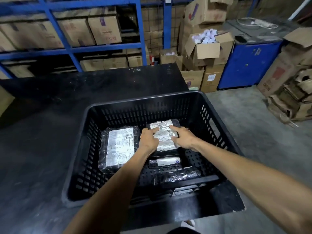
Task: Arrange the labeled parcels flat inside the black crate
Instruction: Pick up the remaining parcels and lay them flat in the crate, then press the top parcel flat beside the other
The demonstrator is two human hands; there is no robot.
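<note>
1. While both arms reach into the black crate (94, 149) on the dark table (42, 132), the left hand (149, 139) and right hand (183, 138) press flat, fingers spread, on a labeled parcel (164, 137), seemingly to seat it level.
2. Another labeled parcel (120, 147) lies flat just left.
3. Smaller parcels (164, 162) sit nearer the front wall.

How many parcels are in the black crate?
4 visible: one at left, one under both hands, a small one nearer, another by the near wall. More may be hidden.
</note>
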